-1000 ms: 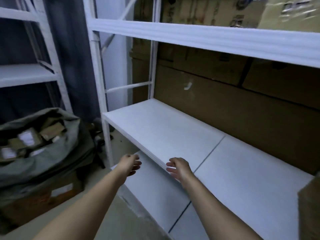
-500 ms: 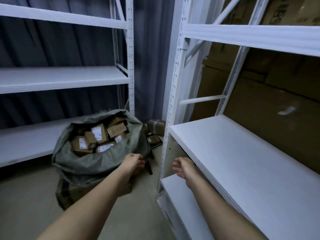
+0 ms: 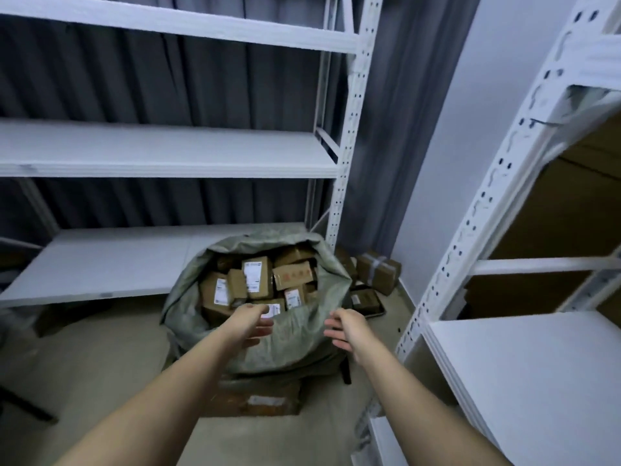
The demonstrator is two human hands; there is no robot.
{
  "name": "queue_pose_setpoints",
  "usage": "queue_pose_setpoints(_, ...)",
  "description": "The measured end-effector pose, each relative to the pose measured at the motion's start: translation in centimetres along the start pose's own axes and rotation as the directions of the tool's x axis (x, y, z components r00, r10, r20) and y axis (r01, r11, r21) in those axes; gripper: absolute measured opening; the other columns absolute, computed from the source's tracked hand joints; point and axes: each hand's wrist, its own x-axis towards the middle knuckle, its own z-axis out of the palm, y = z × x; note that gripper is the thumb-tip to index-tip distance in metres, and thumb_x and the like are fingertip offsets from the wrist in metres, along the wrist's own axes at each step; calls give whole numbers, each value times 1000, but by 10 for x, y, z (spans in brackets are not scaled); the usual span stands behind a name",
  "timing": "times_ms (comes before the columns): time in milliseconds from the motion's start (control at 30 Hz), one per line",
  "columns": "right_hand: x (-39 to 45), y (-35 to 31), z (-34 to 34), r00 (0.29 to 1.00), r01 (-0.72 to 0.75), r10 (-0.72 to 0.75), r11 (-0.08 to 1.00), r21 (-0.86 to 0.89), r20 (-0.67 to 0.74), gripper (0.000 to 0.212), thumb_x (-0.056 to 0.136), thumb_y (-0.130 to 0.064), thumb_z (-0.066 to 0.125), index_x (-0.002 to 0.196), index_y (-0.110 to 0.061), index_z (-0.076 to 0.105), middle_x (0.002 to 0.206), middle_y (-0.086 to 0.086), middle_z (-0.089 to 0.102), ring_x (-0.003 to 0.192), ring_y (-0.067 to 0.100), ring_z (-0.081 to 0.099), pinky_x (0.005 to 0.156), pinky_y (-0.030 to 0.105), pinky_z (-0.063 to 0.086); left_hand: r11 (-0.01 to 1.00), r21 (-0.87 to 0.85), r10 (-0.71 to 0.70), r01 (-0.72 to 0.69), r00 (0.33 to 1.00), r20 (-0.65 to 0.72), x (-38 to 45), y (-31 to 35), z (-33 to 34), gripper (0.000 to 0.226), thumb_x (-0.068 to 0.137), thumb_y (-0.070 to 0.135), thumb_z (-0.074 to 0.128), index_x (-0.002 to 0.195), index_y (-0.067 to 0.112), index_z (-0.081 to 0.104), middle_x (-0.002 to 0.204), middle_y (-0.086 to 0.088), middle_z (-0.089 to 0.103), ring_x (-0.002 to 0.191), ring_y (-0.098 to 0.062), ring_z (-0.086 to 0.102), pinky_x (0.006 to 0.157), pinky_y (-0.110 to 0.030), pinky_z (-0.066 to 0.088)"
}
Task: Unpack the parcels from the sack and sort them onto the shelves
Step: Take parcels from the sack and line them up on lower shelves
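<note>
Now a parcel is being reached for in the sack.

Both hands are being held out empty toward the sack (image 3: 255, 317), which is sitting on the floor with its mouth wide open. The left hand (image 3: 250, 322) is being held at the near rim of the sack, fingers loose and holding nothing. The right hand (image 3: 346, 327) is being kept just to the right of the sack, fingers spread and holding nothing. The parcels (image 3: 257, 280) are piled inside the sack. One top parcel should probably be picked first, held on two sides, and lifted straight up so the others are not tipped. The shelves (image 3: 161, 153) behind the sack are being left bare for now.
</note>
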Motion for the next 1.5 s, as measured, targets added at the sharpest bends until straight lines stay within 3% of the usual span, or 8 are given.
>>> queue_pose_setpoints(200,73,-41,45,999,-14,15,999,-32,40,29,101,-21,41,123,-8,54,124,11,62,113,25,60,89,33,46,999,-15,-34,34,999,-22,77,25,-37,30,97,33,45,118,13,53,113,-7,66,91,-19,63,67,-27,43)
queue_pose_setpoints(433,168,-80,115,993,-113,110,992,-62,-40,29,100,-15,40,121,-4,57,131,16,59,120,32,57,102,39,43,995,-66,-73,71,997,-22,198,54,-85,20,99,26,46,84,14,51,84,-6,60,71,-17,56,73,-30,39)
queue_pose_setpoints(567,228,-91,160,985,-163,161,986,-31,-57,30,101,-16,42,123,-1,55,118,16,63,90,26,61,71,30,47,987,-92,-128,130,991,27,265,62,-115,17,98,26,49,85,15,51,74,-2,53,62,-14,48,55,-26,35)
queue_pose_setpoints(900,357,-65,229,944,-328,330,936,-126,-2,22,99,-20,45,117,-11,52,107,7,61,94,20,60,65,26,47,954,-89,-292,286,955,-54,397,35,-140,24,96,34,53,114,19,49,88,-2,60,74,-17,60,50,-26,46)
queue_pose_setpoints(1033,414,-43,244,957,-292,287,942,-164,-53,8,96,-22,50,91,-21,57,95,6,64,88,19,63,84,38,55,964,-8,-266,266,960,-88,453,16,-128,40,95,38,52,125,11,52,110,-13,64,98,-29,62,84,-38,54)
queue_pose_setpoints(1233,494,-13,243,970,-240,231,960,-144,-78,5,92,-26,56,96,-23,59,82,-4,64,71,11,60,55,24,43,992,-1,-125,125,992,-5,521,11,-79,27,99,19,46,123,9,56,116,-14,64,105,-29,61,95,-39,48)
queue_pose_setpoints(1367,540,16,241,973,-230,224,947,-226,-51,63,84,-30,67,139,-10,43,125,9,59,109,24,58,92,36,47,994,45,-103,101,994,39,546,-9,-57,37,98,18,49,134,8,47,127,-11,58,114,-26,57,93,-29,44)
queue_pose_setpoints(1500,558,35,238,965,-251,264,924,-288,6,103,68,-46,78,149,-13,24,140,8,48,123,26,49,102,39,41,998,50,-40,46,993,-113,564,-24,-59,35,99,21,48,133,13,48,123,-9,60,93,-14,56,76,-22,41)
